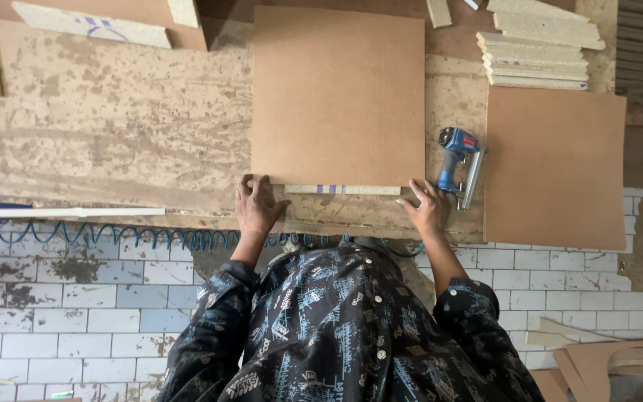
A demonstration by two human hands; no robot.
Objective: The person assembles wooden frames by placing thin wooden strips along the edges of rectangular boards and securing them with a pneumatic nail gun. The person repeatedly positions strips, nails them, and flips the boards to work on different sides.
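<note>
On the worn, stained workbench point(113, 126), straight ahead of you, the flat square brown fibreboard panel point(338, 93) lies with its near edge running left to right over a pale chipboard strip point(342, 190). Your left hand point(256, 205) and right hand point(429, 208) rest flat and spread at its two near corners, equally close, gripping nothing. A blue pneumatic nail gun point(459, 165) lies just beside your right hand.

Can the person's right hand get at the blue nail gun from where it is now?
Probably yes: the right hand rests at the brown board's corner, with the blue nail gun just beside it and nothing between them.
</note>
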